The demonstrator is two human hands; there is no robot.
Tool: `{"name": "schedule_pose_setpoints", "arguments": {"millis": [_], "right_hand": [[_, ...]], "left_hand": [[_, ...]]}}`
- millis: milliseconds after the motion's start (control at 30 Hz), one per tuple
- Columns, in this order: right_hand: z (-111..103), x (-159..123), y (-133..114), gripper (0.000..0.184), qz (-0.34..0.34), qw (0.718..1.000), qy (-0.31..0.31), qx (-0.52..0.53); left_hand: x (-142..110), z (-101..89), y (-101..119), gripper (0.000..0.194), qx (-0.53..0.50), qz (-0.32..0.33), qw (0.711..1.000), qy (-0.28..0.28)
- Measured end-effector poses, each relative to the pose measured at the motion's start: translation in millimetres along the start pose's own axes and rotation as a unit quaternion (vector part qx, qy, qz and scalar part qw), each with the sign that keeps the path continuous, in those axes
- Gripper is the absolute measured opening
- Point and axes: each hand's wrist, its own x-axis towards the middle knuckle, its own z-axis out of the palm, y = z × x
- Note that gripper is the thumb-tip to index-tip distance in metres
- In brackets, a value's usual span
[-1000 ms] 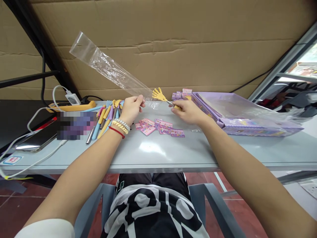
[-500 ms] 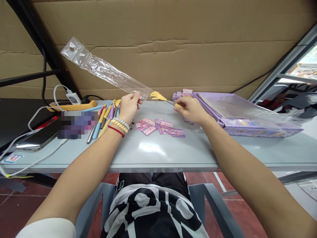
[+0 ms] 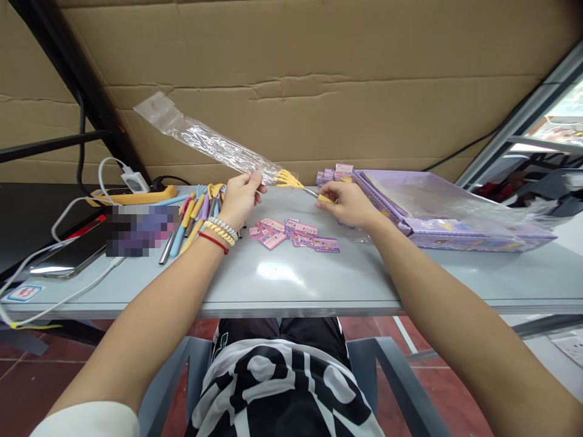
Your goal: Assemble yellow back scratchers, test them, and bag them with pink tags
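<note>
My left hand [image 3: 243, 197] pinches a long clear plastic bag [image 3: 204, 138] near its mouth; the bag slants up to the left. In my right hand [image 3: 348, 202] is a back scratcher [image 3: 310, 192] with a yellow hand-shaped head, a metal rod and a yellow grip partly hidden by my fingers. The yellow head points left and sits at the bag's mouth, touching or just inside it. Below both hands, several small pink and purple cards [image 3: 296, 233] lie on the grey table [image 3: 255, 285].
Several back scratchers [image 3: 191, 221] with coloured grips lie left of my left hand. Farther left are a phone [image 3: 68, 252], white cables and a yellow power strip [image 3: 136, 195]. A purple box [image 3: 478, 235] with plastic on it stands at right. Cardboard [image 3: 291, 48] backs the table.
The bag's far end has dropped and shifted right. The back scratcher's head has moved slightly left and down, closer into the bag's mouth.
</note>
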Motion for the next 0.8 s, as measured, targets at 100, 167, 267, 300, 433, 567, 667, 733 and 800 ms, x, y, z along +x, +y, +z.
{"name": "schedule_pose_setpoints", "arguments": {"millis": [100, 167, 267, 300, 433, 567, 667, 733, 800], "right_hand": [[2, 0, -2, 0.024, -0.011, 1.000, -0.010, 0.010], [3, 0, -3, 0.026, -0.026, 0.999, -0.007, 0.022], [6, -1, -5, 0.030, -0.039, 0.998, 0.014, 0.042], [7, -1, -6, 0.031, -0.037, 0.998, 0.020, 0.043], [13, -4, -11, 0.036, -0.009, 0.999, 0.027, 0.046], [21, -7, -20, 0.047, 0.008, 0.997, 0.031, 0.069], [27, -10, -26, 0.056, 0.007, 0.995, 0.037, 0.088], [29, -11, -30, 0.063, -0.005, 0.995, 0.043, 0.095], [31, -12, -33, 0.068, -0.023, 0.994, 0.046, 0.098]], "left_hand": [[-2, 0.0, 0, 0.030, 0.001, 0.004, 1.000, -0.025], [-2, 0.1, -2, 0.031, 0.002, 0.010, 0.999, -0.046], [-1, 0.8, -6, 0.031, 0.005, 0.015, 0.998, -0.068], [0, 1.2, -7, 0.031, 0.008, 0.017, 0.997, -0.073], [-2, 2.4, -8, 0.029, 0.028, 0.031, 0.995, -0.089], [-5, 2.9, -6, 0.032, 0.076, 0.071, 0.989, -0.105], [-7, 3.5, -5, 0.034, 0.104, 0.096, 0.983, -0.119], [-7, 3.2, -2, 0.035, 0.104, 0.107, 0.981, -0.123], [-9, 1.7, 3, 0.036, 0.096, 0.119, 0.979, -0.132]]}}
